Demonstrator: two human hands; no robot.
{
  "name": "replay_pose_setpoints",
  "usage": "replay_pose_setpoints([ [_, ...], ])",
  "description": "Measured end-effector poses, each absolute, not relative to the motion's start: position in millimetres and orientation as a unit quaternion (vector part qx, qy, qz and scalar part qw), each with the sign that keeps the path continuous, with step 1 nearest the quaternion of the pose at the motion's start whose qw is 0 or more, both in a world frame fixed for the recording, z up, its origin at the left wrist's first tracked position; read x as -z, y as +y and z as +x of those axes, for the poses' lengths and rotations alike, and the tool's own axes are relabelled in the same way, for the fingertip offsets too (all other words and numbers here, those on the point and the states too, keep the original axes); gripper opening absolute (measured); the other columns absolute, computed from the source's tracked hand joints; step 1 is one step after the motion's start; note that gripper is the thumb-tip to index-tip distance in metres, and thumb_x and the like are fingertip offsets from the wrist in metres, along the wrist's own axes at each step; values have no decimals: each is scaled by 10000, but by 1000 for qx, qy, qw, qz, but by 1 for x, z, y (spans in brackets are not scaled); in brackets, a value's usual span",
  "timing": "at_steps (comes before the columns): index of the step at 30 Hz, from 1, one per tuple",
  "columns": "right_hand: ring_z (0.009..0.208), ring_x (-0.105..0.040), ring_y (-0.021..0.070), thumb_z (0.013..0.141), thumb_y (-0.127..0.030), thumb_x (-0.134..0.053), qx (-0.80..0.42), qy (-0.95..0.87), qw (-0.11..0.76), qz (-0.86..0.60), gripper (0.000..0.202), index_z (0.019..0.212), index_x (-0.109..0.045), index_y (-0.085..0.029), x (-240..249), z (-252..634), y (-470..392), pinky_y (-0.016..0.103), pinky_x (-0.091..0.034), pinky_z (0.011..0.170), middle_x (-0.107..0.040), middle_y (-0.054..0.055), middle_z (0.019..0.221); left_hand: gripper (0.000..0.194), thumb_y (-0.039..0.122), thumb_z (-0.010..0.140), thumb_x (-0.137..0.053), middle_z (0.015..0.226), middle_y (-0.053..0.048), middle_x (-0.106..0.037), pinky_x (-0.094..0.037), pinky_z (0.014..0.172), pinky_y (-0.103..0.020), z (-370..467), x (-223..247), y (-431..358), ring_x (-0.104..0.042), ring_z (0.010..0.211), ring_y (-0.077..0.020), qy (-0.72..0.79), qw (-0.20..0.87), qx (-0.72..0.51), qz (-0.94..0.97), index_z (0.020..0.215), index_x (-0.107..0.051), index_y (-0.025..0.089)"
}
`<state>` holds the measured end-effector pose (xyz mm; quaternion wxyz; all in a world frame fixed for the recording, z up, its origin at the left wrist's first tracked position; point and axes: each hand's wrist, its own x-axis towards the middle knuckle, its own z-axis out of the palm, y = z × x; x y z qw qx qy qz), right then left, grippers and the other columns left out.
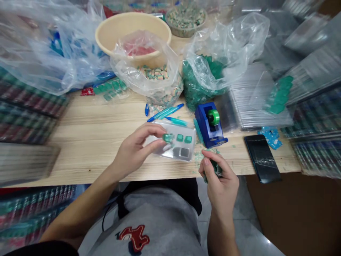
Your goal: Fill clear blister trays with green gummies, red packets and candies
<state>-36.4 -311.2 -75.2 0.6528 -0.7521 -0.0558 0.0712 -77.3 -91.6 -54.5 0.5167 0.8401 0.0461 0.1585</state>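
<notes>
Between the thumb and fingers of my left hand point(145, 142) is a small green translucent piece point(168, 138), held above the left part of a clear plastic tray point(174, 153). Two green pieces point(184, 138) sit in the tray's upper right, above a square hollow point(184, 152). My right hand point(220, 172), near the table's front edge, is curled around dark green pieces point(215, 169); its fingers partly hide them. A blue tape dispenser point(210, 128) with green tape stands right of the tray.
Pens point(166, 113) lie behind the tray. Farther back are a bag of small eraser-like pieces point(165, 85), a bag of green pieces point(197, 81) and a cream basin point(106, 26). A phone point(262, 158) lies right, beside stacked clear trays point(255, 96). Packed stacks point(23, 106) stand left.
</notes>
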Motion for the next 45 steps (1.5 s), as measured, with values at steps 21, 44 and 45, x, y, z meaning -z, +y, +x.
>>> replay_pose_setpoints([
  [21,420,-469,80,770,-612,-692,-342,105,828,-431,422,899,-700,-210,84,-37,-301,147,-258,305,-586,-14,631,210,289,982,-514,932,-42,-735,-449,802,-332,-45,89,-69,-621,873,-202,-166,144,-126,967,1091,-676,212],
  [44,481,-533,118,754,-851,-449,-389,87,810,-430,774,1149,-671,-224,78,-47,-284,204,-325,363,-608,6,696,241,282,981,-526,1130,-56,-670,-464,925,-330,-69,52,-112,-597,1058,-188,-134,371,-74,916,1198,-611,222],
  [45,507,-553,130,749,-857,-444,-382,85,806,-444,795,1182,-664,-228,78,-49,-284,221,-372,392,-618,9,704,235,288,974,-538,1123,-56,-666,-467,922,-321,-71,46,-118,-591,1060,-187,-148,385,-41,910,1183,-616,213],
])
